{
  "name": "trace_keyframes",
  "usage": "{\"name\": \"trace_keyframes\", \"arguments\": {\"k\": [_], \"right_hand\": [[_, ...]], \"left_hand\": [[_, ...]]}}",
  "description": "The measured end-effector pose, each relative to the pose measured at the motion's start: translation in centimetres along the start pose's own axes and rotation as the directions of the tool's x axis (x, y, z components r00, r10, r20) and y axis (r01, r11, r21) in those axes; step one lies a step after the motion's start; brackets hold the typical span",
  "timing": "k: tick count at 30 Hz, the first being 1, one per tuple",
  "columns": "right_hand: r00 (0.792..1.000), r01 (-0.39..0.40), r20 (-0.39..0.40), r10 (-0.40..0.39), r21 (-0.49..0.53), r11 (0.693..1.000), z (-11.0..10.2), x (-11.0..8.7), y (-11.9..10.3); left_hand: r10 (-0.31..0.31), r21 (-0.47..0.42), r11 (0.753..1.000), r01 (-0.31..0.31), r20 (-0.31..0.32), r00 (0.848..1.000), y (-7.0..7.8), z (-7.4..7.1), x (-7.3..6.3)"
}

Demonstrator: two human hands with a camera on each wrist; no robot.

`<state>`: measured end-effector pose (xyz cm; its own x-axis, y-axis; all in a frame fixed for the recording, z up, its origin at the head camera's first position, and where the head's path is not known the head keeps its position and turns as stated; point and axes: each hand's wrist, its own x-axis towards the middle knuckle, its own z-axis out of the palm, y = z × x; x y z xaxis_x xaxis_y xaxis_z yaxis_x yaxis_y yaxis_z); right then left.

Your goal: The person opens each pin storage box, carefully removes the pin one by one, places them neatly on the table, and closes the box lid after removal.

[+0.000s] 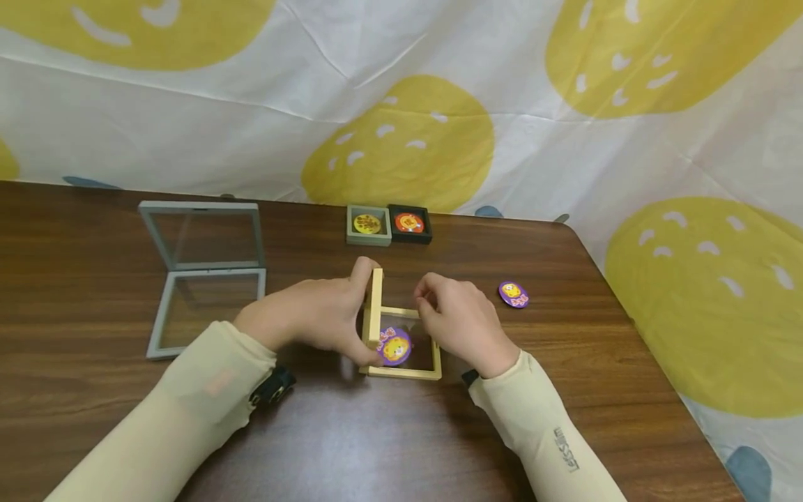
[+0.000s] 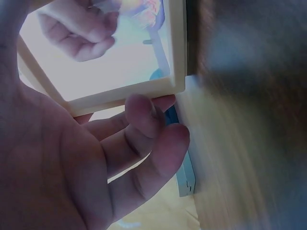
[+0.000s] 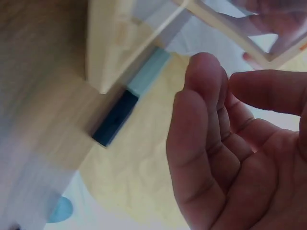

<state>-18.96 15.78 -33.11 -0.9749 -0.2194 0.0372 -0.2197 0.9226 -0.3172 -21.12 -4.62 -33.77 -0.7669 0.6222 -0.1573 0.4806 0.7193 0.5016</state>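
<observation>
A pale yellow hinged display frame (image 1: 408, 374) stands open on the table, its lower half flat and its lid (image 1: 374, 307) upright. My left hand (image 1: 320, 314) grips the lid at its near and far edges; the left wrist view shows the lid (image 2: 178, 48) above the fingers. On the lower half's clear film lies a round purple badge (image 1: 395, 346) with a yellow animal face. Over that half's right side hovers my right hand (image 1: 461, 317), fingers loosely curled. The right wrist view shows the thumb close to the fingertips (image 3: 204, 72), with nothing visible held.
A larger grey display frame (image 1: 159, 314) stands open at the left. Toward the back are a small grey frame (image 1: 368, 240) with a yellow disc and a black frame (image 1: 410, 238) with a red one. Another purple badge (image 1: 514, 294) lies right of my right hand. A patterned cloth (image 1: 251, 139) hangs behind.
</observation>
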Motion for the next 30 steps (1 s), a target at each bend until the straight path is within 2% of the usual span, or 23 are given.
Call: {"name": "trace_keyframes", "arguments": {"k": [2, 5, 10, 14, 20, 26, 30], "right_hand": [[1.000, 0.021, 0.011, -0.021, 0.009, 1.000, -0.3, -0.2, -0.2], [0.994, 0.068, 0.089, -0.066, -0.020, 0.998, -0.5, -0.4, -0.5], [0.966, 0.194, 0.197, -0.167, -0.125, 0.973, 0.6, -0.8, -0.9], [0.955, 0.246, 0.216, -0.205, -0.185, 0.951, 1.3, -1.0, -1.3], [0.941, 0.304, 0.214, -0.261, -0.200, 0.931, 1.5, -1.2, -1.3], [0.910, 0.405, 0.192, -0.367, -0.221, 0.887, 1.7, -1.1, -1.4], [0.909, 0.411, 0.183, -0.375, -0.237, 0.880, 1.9, -1.0, -1.4]], "left_hand": [[0.000, -0.004, 1.000, 0.000, -0.001, 1.000, 0.0, 0.0, 0.0], [-0.002, -0.008, 1.000, 0.002, 0.002, 1.000, 0.0, 0.0, 0.0], [-0.010, -0.003, 1.000, 0.010, 0.005, 1.000, 0.0, 0.0, 0.0], [-0.016, -0.004, 1.000, 0.016, 0.010, 1.000, 0.1, 0.0, -0.1], [-0.006, 0.000, 1.000, 0.006, 0.005, 1.000, 0.2, 0.1, -0.1], [0.007, -0.011, 1.000, -0.007, 0.010, 1.000, 0.1, 0.1, -0.1], [0.004, -0.024, 1.000, -0.004, 0.019, 1.000, 0.1, 0.0, -0.1]]}}
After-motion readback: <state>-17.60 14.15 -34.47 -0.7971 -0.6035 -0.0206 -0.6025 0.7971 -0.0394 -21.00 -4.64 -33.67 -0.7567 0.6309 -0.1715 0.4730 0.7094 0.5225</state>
